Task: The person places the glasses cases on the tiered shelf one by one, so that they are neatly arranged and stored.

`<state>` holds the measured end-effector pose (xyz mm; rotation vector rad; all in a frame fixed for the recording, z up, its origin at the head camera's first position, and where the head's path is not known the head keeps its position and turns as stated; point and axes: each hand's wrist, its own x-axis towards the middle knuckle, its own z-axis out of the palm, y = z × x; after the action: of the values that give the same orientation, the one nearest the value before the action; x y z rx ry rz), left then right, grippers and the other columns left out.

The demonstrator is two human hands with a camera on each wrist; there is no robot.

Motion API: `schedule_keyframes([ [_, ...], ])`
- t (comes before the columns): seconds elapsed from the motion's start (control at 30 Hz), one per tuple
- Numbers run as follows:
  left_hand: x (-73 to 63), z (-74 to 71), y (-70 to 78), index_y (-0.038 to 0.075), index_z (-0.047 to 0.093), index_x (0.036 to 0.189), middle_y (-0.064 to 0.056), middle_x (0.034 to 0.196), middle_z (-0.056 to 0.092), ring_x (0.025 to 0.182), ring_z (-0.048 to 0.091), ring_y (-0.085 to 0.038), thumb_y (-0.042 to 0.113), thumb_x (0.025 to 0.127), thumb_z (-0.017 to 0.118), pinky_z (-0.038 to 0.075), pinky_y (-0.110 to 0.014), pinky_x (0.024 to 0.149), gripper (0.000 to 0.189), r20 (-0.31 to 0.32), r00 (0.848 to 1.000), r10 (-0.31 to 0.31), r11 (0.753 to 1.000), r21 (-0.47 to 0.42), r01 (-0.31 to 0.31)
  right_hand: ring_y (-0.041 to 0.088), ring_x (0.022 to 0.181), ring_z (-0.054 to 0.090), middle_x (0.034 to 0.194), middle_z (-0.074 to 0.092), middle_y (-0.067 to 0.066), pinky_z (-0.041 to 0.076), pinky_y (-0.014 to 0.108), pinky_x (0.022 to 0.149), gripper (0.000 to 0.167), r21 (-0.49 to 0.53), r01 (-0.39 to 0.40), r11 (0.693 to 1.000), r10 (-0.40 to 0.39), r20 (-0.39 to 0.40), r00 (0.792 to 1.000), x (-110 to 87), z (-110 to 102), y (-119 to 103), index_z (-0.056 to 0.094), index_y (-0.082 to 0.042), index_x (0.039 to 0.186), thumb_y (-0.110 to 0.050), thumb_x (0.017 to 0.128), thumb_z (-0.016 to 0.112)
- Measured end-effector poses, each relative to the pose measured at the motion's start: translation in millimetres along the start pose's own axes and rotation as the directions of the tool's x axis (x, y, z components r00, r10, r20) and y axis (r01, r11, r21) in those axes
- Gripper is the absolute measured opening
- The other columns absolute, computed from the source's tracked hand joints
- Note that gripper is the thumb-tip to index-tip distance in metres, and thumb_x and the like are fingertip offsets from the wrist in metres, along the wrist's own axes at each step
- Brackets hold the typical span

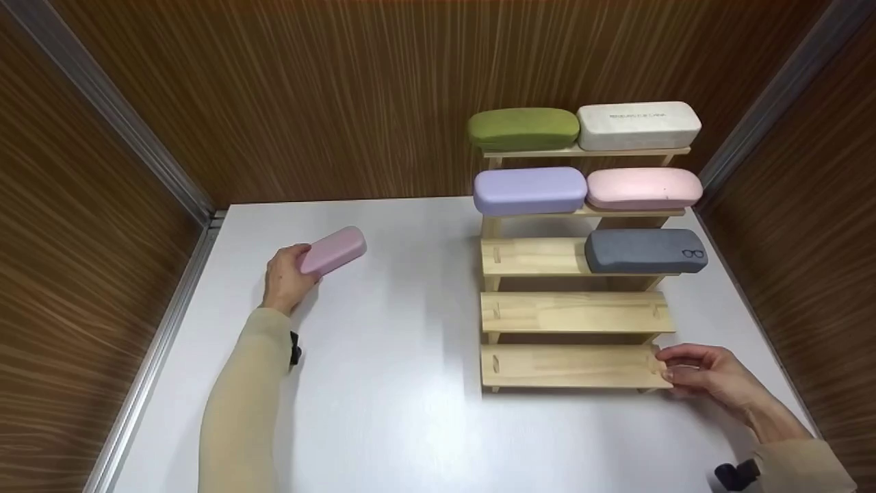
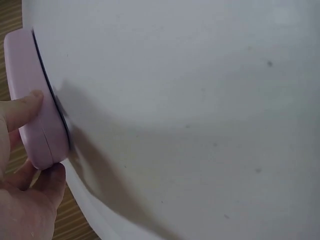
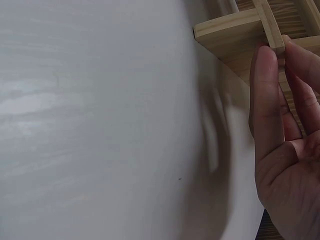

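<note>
In the head view my left hand [image 1: 285, 276] grips the near end of a pinkish-mauve glasses case [image 1: 337, 250] on the left side of the table. Up close in the left wrist view, the thumb lies along one side of the glasses case [image 2: 34, 117] and the fingertips bend round its end. At the right, my right hand [image 1: 718, 380] pinches the right end of the lowest step of a wooden stepped rack [image 1: 575, 368]. The right wrist view has thumb and fingers on either side of the rack's thin wooden edge [image 3: 272, 32].
On the rack's upper steps stand a green case [image 1: 525, 129], a white case [image 1: 640, 127], a lavender case [image 1: 530, 190], a pink case [image 1: 645, 188] and a grey case [image 1: 640, 250] with a glasses print. Wood-grain panels [image 1: 328, 103] enclose the white table [image 1: 383, 411].
</note>
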<state>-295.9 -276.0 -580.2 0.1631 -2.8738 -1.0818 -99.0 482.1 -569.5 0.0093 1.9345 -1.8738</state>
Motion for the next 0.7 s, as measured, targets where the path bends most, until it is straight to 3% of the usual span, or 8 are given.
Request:
schedule_keyframes([
  [0.2, -6.5, -1.5, 1.0, 0.001, 0.057, 0.160, -0.029, 0.158, 0.059, 0.150, 0.053, -0.048, 0.016, 0.094, 0.083, 0.034, -0.062, 0.134, 0.072, 0.020, 1.000, -0.024, 1.000, 0.015, 0.023, 0.006, 0.094, 0.081, 0.110, 0.082, -0.014, 0.069, 0.027, 0.080, 0.042, 0.015, -0.010, 1.000, 0.010, -0.009, 1.000, 2.1, 3, -1, 0.086, -0.023, 0.117, 0.011, 0.105, 0.064],
  [0.53, -11.6, 0.8, 8.1, 0.003, 0.053, 0.165, -0.025, 0.165, 0.060, 0.145, 0.052, -0.044, 0.024, 0.099, 0.077, 0.037, -0.060, 0.131, 0.073, 0.030, 0.998, -0.062, 0.998, 0.002, 0.062, 0.007, 0.094, 0.081, 0.112, 0.081, -0.014, 0.070, 0.029, 0.080, 0.041, -0.014, 0.007, 1.000, -0.007, 0.000, 1.000, 0.6, 4, -3, 0.086, -0.021, 0.120, 0.011, 0.105, 0.064],
  [0.7, -14.8, -3.8, 13.0, 0.003, 0.053, 0.166, -0.024, 0.166, 0.060, 0.148, 0.052, -0.044, 0.025, 0.100, 0.076, 0.035, -0.059, 0.132, 0.073, 0.048, 0.997, -0.054, 0.998, -0.011, 0.054, 0.006, 0.094, 0.080, 0.111, 0.081, -0.014, 0.069, 0.028, 0.080, 0.041, -0.015, 0.004, 1.000, -0.004, -0.005, 1.000, -0.1, 3, -3, 0.086, -0.022, 0.120, 0.010, 0.105, 0.064],
])
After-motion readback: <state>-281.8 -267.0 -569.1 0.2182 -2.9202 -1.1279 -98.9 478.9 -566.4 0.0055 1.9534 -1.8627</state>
